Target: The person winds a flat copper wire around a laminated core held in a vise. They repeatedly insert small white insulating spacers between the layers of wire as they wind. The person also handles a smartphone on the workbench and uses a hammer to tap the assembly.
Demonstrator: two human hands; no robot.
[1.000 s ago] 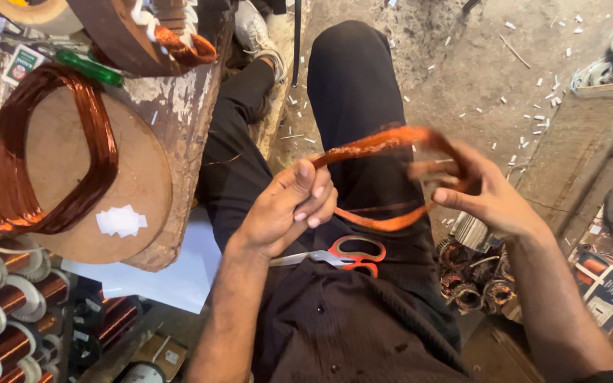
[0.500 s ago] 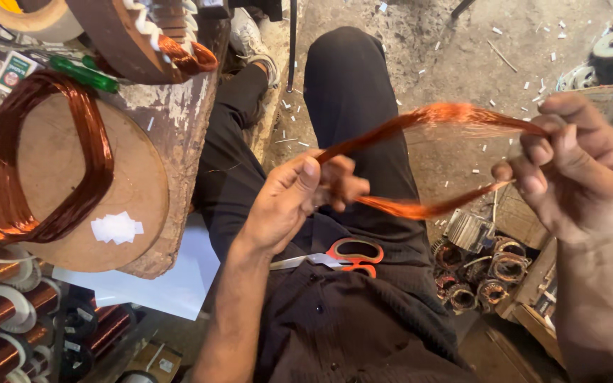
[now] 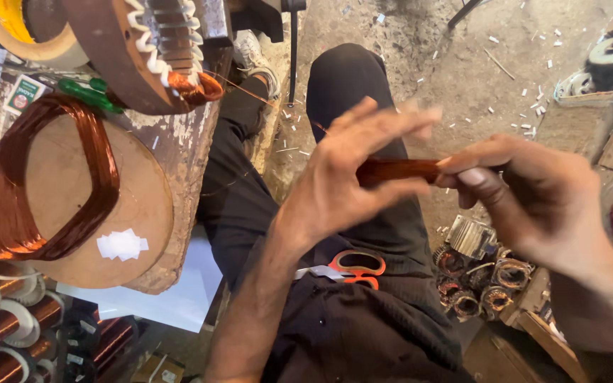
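Copper wire bundle (image 3: pixel 397 170) is held above the lap, pinched betw both hands. Left hand (image 3: pixel 352 174) is closed on its left end w/ thumb underneath, other fingers fanned out wide. Right hand (image 3: pixel 526 195) is closed round the right end. Only a short stretch of wire is seen betw them, rest is hidden in the palms.

Long axis runs roughly left-right, near level, ends pointing into each hand.

Handling, prob: light, springy, bendable but keeps shape once bent. Enamel coating is likely easily scratched, strands can splay, so it's best gripped near both ends w/ flat fingertips, not nails.

Orange-handled scissors (image 3: pixel 349 268) are resting on the lap just below. A bigger copper coil (image 3: pixel 44 177) is lying on the round wooden board (image 3: pixel 143 206), well apart to the left.
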